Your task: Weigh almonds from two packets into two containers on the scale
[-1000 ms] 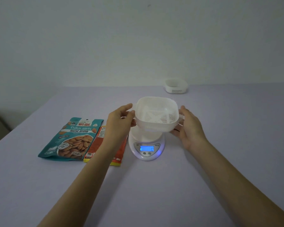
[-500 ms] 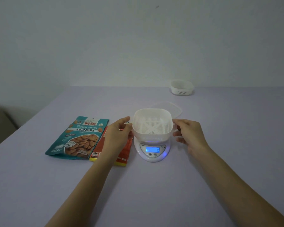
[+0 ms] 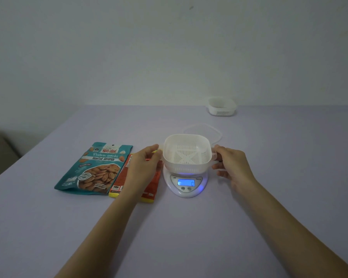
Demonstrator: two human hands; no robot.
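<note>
A white slotted container (image 3: 186,157) sits on the white digital scale (image 3: 186,184), whose blue display reads 0. My left hand (image 3: 144,165) holds the container's left handle, thumb on top. On the other side, my right hand (image 3: 232,165) pinches the right handle. A teal packet of roasted almonds (image 3: 94,169) lies flat to the left. Beside it lies a red and yellow packet (image 3: 122,178), partly hidden under my left hand. A second white container (image 3: 221,107) stands at the table's far edge.
A clear plastic lid (image 3: 214,131) lies just behind the scale. The lilac table (image 3: 189,237) reaches to a plain wall. Its left edge runs diagonally, with a dark object (image 3: 0,155) beyond it.
Both hands lowered the container from the air down onto the scale. The view shifted slightly downward.
</note>
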